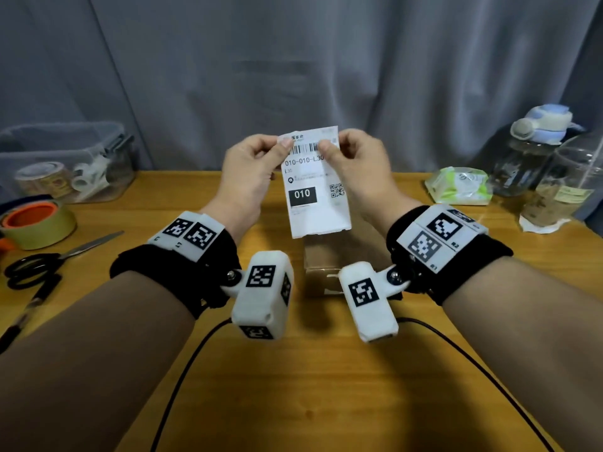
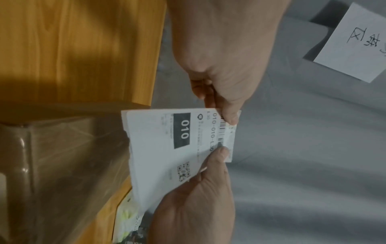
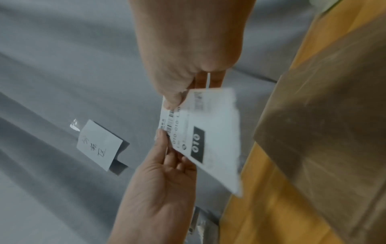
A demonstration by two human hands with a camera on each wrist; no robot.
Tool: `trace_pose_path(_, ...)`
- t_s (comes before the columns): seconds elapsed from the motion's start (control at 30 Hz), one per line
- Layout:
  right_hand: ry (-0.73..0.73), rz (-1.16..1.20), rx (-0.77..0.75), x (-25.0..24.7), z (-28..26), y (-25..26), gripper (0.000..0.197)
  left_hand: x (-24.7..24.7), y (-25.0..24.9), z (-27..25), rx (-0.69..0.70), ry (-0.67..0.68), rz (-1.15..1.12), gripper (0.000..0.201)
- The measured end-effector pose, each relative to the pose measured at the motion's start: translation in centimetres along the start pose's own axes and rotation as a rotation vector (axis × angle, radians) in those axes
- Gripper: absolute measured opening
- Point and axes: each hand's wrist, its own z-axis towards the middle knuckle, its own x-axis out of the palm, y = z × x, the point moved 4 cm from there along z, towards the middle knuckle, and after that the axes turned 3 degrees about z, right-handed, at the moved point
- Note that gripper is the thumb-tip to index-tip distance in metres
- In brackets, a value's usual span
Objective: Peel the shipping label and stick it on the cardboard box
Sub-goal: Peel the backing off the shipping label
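The white shipping label [image 1: 313,197], printed with a barcode, "010-010-L30" and a black "010" block, hangs upright above the table. My left hand [image 1: 282,146] pinches its top left corner and my right hand [image 1: 328,148] pinches the top edge beside it, thumbs facing me. The brown cardboard box [image 1: 323,262], taped over its top, stands on the table right under the label's lower edge. The left wrist view shows the label [image 2: 163,148] and the box [image 2: 62,156]. In the blurred right wrist view the label [image 3: 213,140] hangs beside the box [image 3: 323,132].
At the left are a clear bin [image 1: 65,158], tape rolls [image 1: 39,223], scissors [image 1: 49,259] and a pen [image 1: 29,308]. A tissue pack [image 1: 460,185], water bottle [image 1: 535,148] and glass jar [image 1: 561,190] stand at the right. A grey curtain [image 1: 293,76] hangs behind.
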Motion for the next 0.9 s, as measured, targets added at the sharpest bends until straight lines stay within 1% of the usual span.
trace_pose_path(0.07, -0.038, -0.012, -0.008, -0.4, 0.2, -0.1, 0.024, 0.4, 0.2, 0.2, -0.024, 0.029, -0.009, 0.015)
trace_pose_path(0.1, -0.048, -0.021, -0.013, -0.6, 0.4, -0.3, 0.026, 0.6, 0.4, 0.3, -0.033, 0.047, -0.013, 0.015)
trace_pose_path(0.23, -0.031, -0.096, 0.013, -0.9, 0.6, -1.6, 0.020, 0.9, 0.6, 0.6, -0.061, 0.077, 0.017, 0.015)
trace_pose_path(0.3, -0.031, -0.127, 0.009, -1.1, 0.6, -2.1, 0.024, 1.0, 0.6, 0.5, -0.070, 0.090, 0.048, 0.014)
trace_pose_path(0.37, -0.049, -0.165, -0.022, -1.3, 0.6, -2.1, 0.023, 1.5, 0.5, 0.2, -0.081, 0.160, 0.090, 0.012)
trace_pose_path(0.47, -0.114, -0.221, -0.062, -1.9, 0.3, -2.0, 0.021, 2.6, 0.4, -0.9, -0.111, 0.325, 0.127, 0.009)
trace_pose_path(0.53, -0.134, -0.231, -0.086, -2.1, 0.2, -1.8, 0.024, 3.0, 0.3, -1.4, -0.121, 0.380, 0.107, 0.007)
trace_pose_path(0.6, -0.125, -0.238, -0.106, -2.4, 0.2, -1.7, 0.026, 2.9, 0.2, -1.5, -0.133, 0.387, 0.084, 0.008)
trace_pose_path(0.77, -0.050, -0.266, -0.180, -2.9, -0.1, -1.3, 0.032, 2.8, -0.2, -1.4, -0.143, 0.388, 0.087, 0.008)
trace_pose_path(0.9, -0.007, -0.276, -0.215, -3.0, 0.0, -1.2, 0.027, 3.1, -0.3, -1.4, -0.179, 0.389, 0.091, 0.009)
